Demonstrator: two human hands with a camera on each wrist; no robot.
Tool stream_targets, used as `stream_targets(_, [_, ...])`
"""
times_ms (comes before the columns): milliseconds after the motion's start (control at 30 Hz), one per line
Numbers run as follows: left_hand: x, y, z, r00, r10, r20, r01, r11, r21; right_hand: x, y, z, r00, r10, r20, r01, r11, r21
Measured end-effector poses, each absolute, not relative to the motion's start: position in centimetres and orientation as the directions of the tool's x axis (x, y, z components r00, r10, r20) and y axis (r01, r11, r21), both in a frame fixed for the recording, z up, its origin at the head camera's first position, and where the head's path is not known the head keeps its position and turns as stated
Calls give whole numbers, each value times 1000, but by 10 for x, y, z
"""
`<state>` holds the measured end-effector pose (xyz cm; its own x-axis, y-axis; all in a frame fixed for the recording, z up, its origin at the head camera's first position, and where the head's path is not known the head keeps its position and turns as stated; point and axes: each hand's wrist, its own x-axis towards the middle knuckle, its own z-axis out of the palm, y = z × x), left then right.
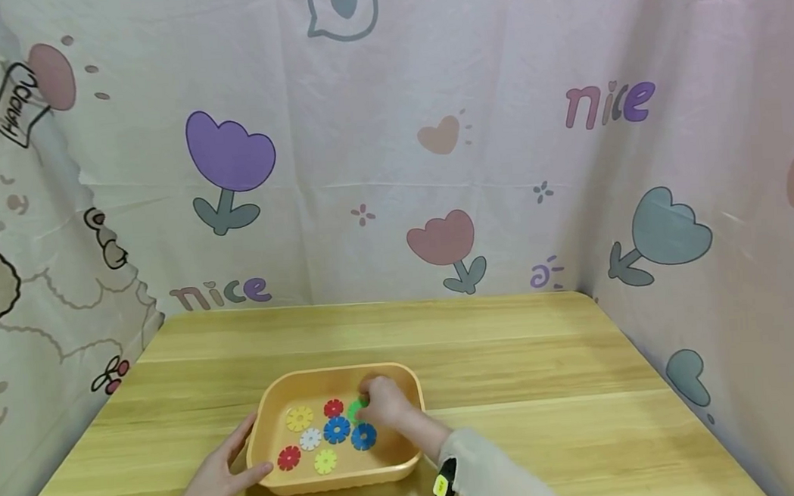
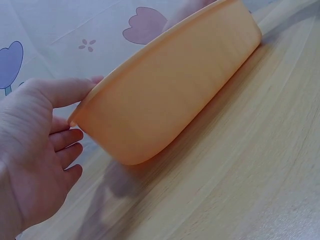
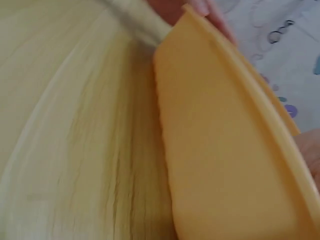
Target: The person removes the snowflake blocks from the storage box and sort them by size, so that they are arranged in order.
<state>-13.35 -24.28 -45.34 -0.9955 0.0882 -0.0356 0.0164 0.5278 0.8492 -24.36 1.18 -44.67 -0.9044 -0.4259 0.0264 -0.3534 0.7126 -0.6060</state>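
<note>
A yellow-orange plastic basket (image 1: 343,480) stands on the table with several notched snowflake building discs lying in it. My left hand (image 1: 214,475) grips its left end; in the left wrist view the thumb lies over the rim and the fingertips are below it, outside. My right hand (image 1: 387,404) reaches into the right side with bent fingers, at a green disc (image 1: 355,411) that it partly covers. Whether it pinches that disc is hidden. Nearby lie a blue disc (image 1: 364,437), another blue disc (image 1: 344,435) and a red disc (image 1: 333,408).
Further left in the basket are a yellow disc (image 1: 300,418), a white disc (image 1: 305,441), a red disc (image 1: 283,461) and a yellow-green disc (image 1: 326,469). The wooden table (image 1: 548,368) extends around the basket. A printed curtain (image 1: 362,129) hangs behind and beside it.
</note>
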Motion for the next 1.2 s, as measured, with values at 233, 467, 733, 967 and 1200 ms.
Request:
stream_targets(233, [-133, -242, -451, -995, 97, -33, 22, 523, 852, -240, 7, -448, -906, -423, 19, -379, 791, -480])
stream_targets(467, [-133, -243, -452, -994, 96, -55, 4, 526, 851, -237, 6, -448, -909, -416, 11, -384, 828, -410])
stream_targets(733, [-137, -241, -449, -990, 91, -108, -45, 521, 852, -236, 6, -447, -915, -404, -13, -353, 813, -463])
stream_targets(967, [-135, -241, -447, -992, 84, -96, -41, 501, 865, -240, 9, -447, -890, -452, 61, -405, 722, -560])
stream_targets(1200, [-135, -239, -447, -991, 82, -110, -61, 457, 887, -241, 26, -432, -903, -412, 127, -354, 541, -763])
